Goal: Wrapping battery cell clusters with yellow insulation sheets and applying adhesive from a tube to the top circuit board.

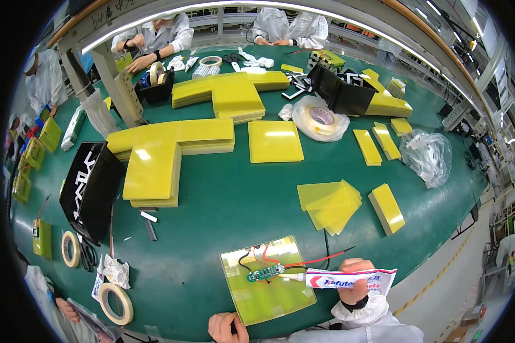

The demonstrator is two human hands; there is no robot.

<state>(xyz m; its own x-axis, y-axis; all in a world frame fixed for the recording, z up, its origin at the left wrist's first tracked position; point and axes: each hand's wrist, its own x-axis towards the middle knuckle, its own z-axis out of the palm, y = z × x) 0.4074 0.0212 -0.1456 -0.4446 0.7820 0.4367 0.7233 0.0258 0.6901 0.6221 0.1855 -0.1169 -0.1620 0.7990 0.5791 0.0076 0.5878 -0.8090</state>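
In front of me on the green table lies a flat, yellow-covered battery pack (269, 306), tilted slightly. A small green circuit board (265, 274) with red and black wires sits on its upper part. My right hand (356, 281) is closed around a white, blue and red glue tube (326, 279), held nearly level. Its white nozzle (292, 276) points left and meets or nearly meets the board's right end. At the pack's near left corner, my left hand (228, 328) is curled with the thumb against the edge; its underside is hidden.
Stacked yellow sheets (154, 171), fanned sheets (330, 204) and a narrow yellow stack (387, 209) lie beyond. Left are a black bin (100, 197), tape rolls (115, 304) and scissors (88, 255). A clear plastic bag (426, 157) lies right. Co-workers sit across the table.
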